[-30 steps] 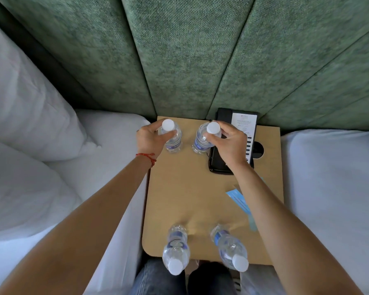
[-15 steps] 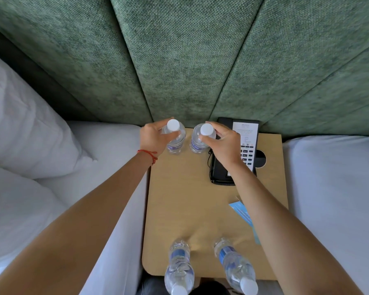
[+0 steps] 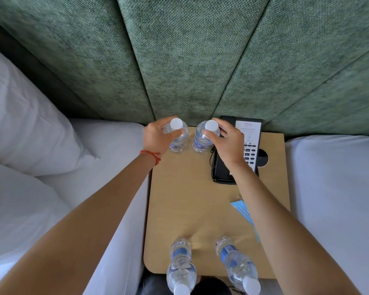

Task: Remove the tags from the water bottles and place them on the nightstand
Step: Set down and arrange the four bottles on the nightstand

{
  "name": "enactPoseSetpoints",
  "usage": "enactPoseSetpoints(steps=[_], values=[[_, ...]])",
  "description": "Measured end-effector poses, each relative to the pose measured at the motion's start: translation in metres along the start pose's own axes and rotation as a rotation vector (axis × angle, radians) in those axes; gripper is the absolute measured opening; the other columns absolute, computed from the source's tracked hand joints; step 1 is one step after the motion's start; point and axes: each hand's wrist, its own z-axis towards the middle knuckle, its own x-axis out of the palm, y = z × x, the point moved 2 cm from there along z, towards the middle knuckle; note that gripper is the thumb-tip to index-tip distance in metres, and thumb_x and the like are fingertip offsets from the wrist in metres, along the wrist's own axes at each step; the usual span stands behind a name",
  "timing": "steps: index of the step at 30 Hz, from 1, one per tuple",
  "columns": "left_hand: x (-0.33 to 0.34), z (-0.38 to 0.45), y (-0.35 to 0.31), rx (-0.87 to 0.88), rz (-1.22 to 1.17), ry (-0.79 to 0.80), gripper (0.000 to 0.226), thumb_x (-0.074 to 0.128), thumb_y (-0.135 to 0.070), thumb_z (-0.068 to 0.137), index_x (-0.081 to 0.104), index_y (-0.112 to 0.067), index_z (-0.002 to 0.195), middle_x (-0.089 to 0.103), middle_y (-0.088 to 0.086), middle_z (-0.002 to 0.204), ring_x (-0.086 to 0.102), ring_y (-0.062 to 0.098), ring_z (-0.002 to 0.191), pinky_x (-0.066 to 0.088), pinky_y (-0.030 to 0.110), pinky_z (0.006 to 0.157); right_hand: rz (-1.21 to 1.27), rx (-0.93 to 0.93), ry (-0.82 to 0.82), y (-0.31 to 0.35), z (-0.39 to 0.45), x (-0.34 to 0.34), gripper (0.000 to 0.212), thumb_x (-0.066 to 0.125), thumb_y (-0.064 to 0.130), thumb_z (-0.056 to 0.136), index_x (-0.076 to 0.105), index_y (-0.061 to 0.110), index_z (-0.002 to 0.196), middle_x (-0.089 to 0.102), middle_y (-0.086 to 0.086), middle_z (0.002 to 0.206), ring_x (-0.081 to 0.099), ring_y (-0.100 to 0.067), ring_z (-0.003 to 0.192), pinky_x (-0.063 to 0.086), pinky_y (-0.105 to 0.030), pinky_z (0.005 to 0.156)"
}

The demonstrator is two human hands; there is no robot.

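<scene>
Two clear water bottles with white caps stand at the back of the wooden nightstand point(image 3: 185, 196). My left hand point(image 3: 156, 137) grips the left bottle point(image 3: 178, 139) round its neck. The neck of the right bottle point(image 3: 202, 139) is held by my right hand point(image 3: 228, 143). Two more bottles stand at the front edge, one on the left point(image 3: 180, 267) and one on the right point(image 3: 237, 265). A light blue tag point(image 3: 242, 209) lies flat on the nightstand, partly hidden under my right forearm.
A black telephone point(image 3: 249, 150) with a white card lies at the nightstand's back right, beside a round hole point(image 3: 263, 157). White beds flank the nightstand, the left bed point(image 3: 107, 150) with pillows point(image 3: 26, 124). A green padded headboard point(image 3: 185, 60) rises behind.
Both hands have carried their bottles farther back toward the headboard, and the bottles now stand close together. The view has tilted up slightly.
</scene>
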Motion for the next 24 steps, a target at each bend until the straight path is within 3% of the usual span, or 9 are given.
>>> enactPoseSetpoints(steps=[4,13,18,21,24], values=[[0.000,0.002,-0.001,0.017,0.068,0.039,0.036,0.075,-0.014,0.073,0.066,-0.009,0.108,0.069,0.009,0.106,0.062,0.019,0.097,0.047,0.027,0.087,-0.007,-0.015,0.039,0.000,0.002,-0.001,0.034,0.073,0.020,0.075,0.066,0.008,0.106,0.070,-0.010,0.103,0.064,-0.025,0.098,0.050,-0.047,0.090],[-0.008,0.008,-0.005,0.058,0.103,0.173,0.036,0.071,-0.011,0.076,0.063,-0.011,0.112,0.065,0.002,0.108,0.059,0.023,0.108,0.044,0.038,0.098,-0.089,-0.059,0.271,0.005,0.011,-0.010,0.039,0.068,0.016,0.080,0.060,0.010,0.118,0.066,-0.009,0.116,0.058,-0.025,0.111,0.043,-0.046,0.099],[-0.003,0.005,-0.006,0.050,0.087,0.091,0.040,0.074,-0.011,0.074,0.063,-0.009,0.112,0.065,0.010,0.116,0.058,0.023,0.109,0.045,0.037,0.097,-0.046,-0.027,0.187,0.006,0.006,-0.004,0.052,0.077,0.023,0.072,0.057,0.013,0.119,0.064,-0.003,0.120,0.057,-0.017,0.112,0.044,-0.037,0.100],[0.000,0.004,-0.007,0.058,0.119,0.026,0.037,0.074,-0.014,0.073,0.064,-0.009,0.108,0.067,0.009,0.111,0.060,0.021,0.102,0.047,0.030,0.089,-0.064,-0.040,0.089,0.006,0.005,0.000,0.043,0.079,0.027,0.069,0.059,0.012,0.104,0.067,-0.002,0.104,0.062,-0.020,0.100,0.049,-0.043,0.089],[0.000,0.005,-0.007,0.069,0.130,-0.012,0.031,0.073,-0.015,0.075,0.065,-0.008,0.105,0.068,0.008,0.105,0.060,0.018,0.095,0.045,0.025,0.082,-0.054,-0.056,0.071,0.007,0.007,0.001,0.036,0.078,0.024,0.070,0.059,0.010,0.097,0.069,-0.004,0.103,0.063,-0.021,0.100,0.050,-0.044,0.087]])
